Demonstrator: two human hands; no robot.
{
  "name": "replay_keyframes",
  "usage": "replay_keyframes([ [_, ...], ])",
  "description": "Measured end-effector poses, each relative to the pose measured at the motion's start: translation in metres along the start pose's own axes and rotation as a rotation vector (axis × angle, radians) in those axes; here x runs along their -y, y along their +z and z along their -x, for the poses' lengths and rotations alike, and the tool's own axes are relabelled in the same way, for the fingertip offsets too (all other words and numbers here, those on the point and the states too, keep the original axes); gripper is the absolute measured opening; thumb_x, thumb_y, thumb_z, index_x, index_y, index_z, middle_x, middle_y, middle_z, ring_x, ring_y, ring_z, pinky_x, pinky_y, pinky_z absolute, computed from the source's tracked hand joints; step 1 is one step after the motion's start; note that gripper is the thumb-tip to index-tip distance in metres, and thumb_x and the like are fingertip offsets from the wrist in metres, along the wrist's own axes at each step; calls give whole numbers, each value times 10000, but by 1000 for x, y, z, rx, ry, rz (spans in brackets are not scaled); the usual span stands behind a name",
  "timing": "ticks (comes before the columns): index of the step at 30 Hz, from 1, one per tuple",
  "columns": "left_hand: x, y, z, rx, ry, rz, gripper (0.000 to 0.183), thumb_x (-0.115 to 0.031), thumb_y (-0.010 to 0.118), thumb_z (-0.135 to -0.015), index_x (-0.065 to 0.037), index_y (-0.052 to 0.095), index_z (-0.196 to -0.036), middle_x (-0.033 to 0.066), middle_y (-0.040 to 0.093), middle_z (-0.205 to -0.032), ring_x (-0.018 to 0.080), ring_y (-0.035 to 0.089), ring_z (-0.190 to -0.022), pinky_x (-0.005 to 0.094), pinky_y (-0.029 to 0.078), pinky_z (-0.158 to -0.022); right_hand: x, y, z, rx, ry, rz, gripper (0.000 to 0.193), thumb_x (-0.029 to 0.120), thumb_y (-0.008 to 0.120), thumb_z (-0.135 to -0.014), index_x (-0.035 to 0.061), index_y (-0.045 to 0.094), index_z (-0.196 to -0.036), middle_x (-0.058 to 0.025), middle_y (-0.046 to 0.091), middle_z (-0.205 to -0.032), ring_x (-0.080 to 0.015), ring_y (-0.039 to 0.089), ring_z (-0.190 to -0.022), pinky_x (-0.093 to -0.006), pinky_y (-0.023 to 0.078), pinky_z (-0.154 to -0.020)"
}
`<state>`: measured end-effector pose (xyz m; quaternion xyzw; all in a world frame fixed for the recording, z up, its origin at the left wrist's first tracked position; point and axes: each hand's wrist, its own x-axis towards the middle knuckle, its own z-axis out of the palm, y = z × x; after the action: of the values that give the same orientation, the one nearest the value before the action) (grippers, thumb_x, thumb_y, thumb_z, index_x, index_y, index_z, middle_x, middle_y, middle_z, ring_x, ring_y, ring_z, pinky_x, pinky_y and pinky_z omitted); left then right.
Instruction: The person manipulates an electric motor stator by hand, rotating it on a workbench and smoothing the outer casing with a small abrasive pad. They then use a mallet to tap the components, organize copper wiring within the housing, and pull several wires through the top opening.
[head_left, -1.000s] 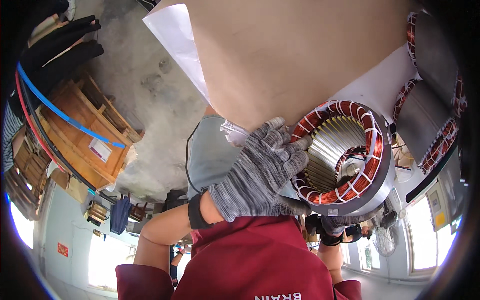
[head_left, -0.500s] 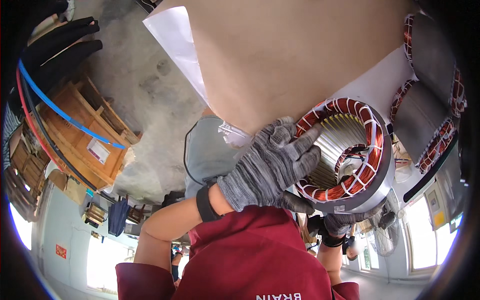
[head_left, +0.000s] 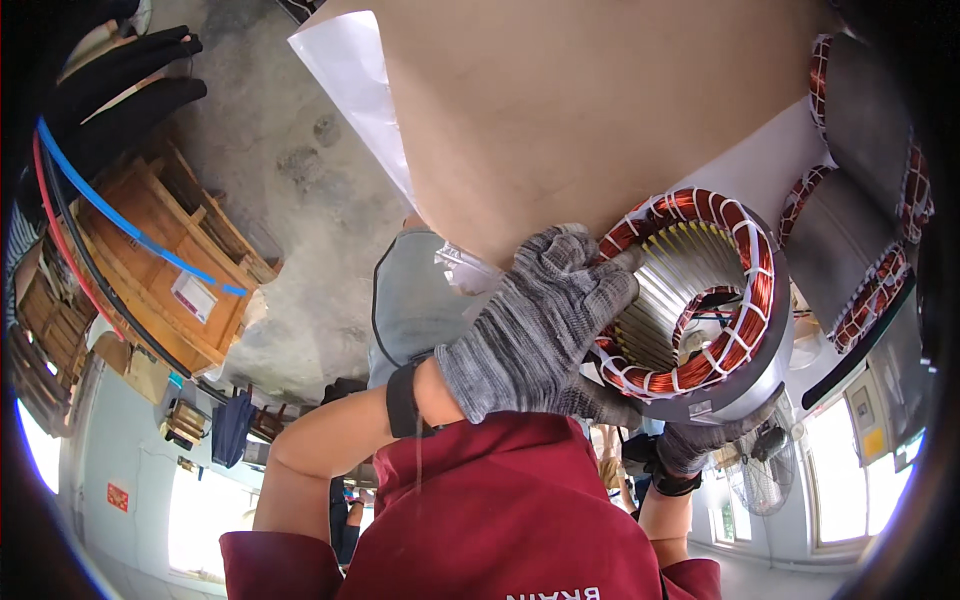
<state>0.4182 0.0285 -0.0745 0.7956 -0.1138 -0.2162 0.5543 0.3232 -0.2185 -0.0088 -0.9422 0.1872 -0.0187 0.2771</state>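
Observation:
A motor stator [head_left: 740,385] stands at the right of the table, its round bore facing up toward me. Red-brown copper windings [head_left: 755,290], laced with white cord, ring its end, and yellow slot liners line the bore. My left hand [head_left: 540,320], in a grey striped knit glove, grips its left side. The fingers reach over the winding to the bore's edge, with the thumb lower at the near side. My right hand [head_left: 715,440], gloved alike, is wrapped against the stator's near outer wall; its fingers are partly hidden.
Brown sheet material [head_left: 600,110] covers the table, with a white flap [head_left: 350,90] curling at its left edge. More wound stators [head_left: 840,230] lie at the far right. A wooden crate [head_left: 150,260] and blue, red and black hoses are at left. A fan [head_left: 765,470] stands behind.
The stator has shifted slightly right, and both hands have moved with it. My left thumb sits a little further right along its near side.

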Motion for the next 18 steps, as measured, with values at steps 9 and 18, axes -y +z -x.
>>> replay_keyframes([
  [9, 0, 7, 5, -87, 60, 54, 847, -497, 692, -507, 0, 461, -1153, 178, 500, -982, 330, 449, -873, 429, 335, -803, 22, 8, -22, 38, -226, 210, 983, 232, 756, -613, 42, 125, -1342, -192, 271, -1306, -310, 360, -1165, -438, 315, -965],
  [18, -5, 4, 11, -34, 31, -54, 965, -614, 664, -541, -6, 369, -1230, 209, 459, -1096, 364, 391, -1061, 448, 229, -965, 10, 25, -22, -129, 229, -700, 810, 37, 666, -681, 61, 196, -1339, -135, 282, -1322, -253, 332, -1187, -401, 278, -987],
])
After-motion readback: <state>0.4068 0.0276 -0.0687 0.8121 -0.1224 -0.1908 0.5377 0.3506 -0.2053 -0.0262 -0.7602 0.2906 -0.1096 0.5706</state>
